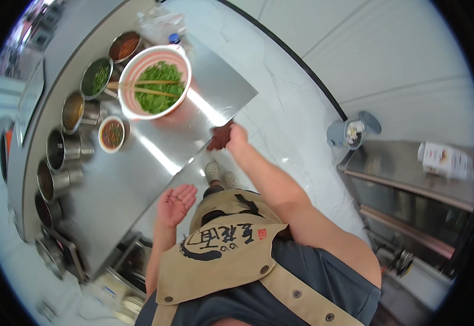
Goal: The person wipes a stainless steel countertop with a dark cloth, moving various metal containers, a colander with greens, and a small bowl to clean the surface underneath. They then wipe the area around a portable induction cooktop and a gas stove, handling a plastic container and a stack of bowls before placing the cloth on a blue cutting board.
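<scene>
My right hand (pixel 237 137) grips a dark brown cloth (pixel 221 136) at the edge of the stainless steel table (pixel 139 179). Palm up, my left hand (pixel 176 204) is near the table's front edge with its fingers extended. A few tiny pale bits seem to lie in that palm, too small to name. Farther over the table stands a white and pink plastic colander (pixel 184 85) of green leaves (pixel 159 71), with a pair of wooden chopsticks (pixel 155 82) laid across it. Beside it sits a white bowl of reddish sauce with chopped greens (pixel 112 133).
Metal pots line the far side, one with chopped greens (pixel 100 79), another with a reddish-brown food (pixel 128 48). A clear plastic bag (pixel 161 24) and a blue-capped bottle (pixel 174 38) stand behind the colander. Rightward are a lidded bin (pixel 353 132) and a steel counter (pixel 400 163).
</scene>
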